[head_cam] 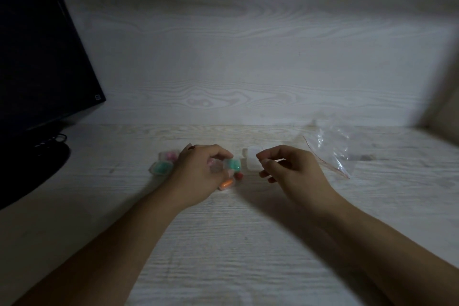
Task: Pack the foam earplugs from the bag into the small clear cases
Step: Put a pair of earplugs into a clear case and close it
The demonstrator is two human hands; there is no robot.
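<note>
I see both hands over a pale wood-grain table (223, 243). The left hand (198, 174) has its fingers curled around a small clear case (232, 165) with teal earplugs inside, so it grips this case just above the table. Under this hand an orange earplug (226, 184) and a small red earplug (239, 176) lie loose on the table, close to each other. To the left of the left hand, two more filled cases stand side by side: one with pink earplugs (170, 156) behind, one with teal earplugs (161, 168) in front.

The right hand (290, 171) is near an empty clear case (253, 160) that sits between the two hands. Its thumb and fingers are bent toward each other, but the picture is blurred and I cannot tell if they pinch something.

The clear plastic bag (330, 149) with a red strip lies on the table to the right, behind the right hand and apart from it. A dark monitor (37, 57) stands at the far left, with its cables (53, 139) below
</note>
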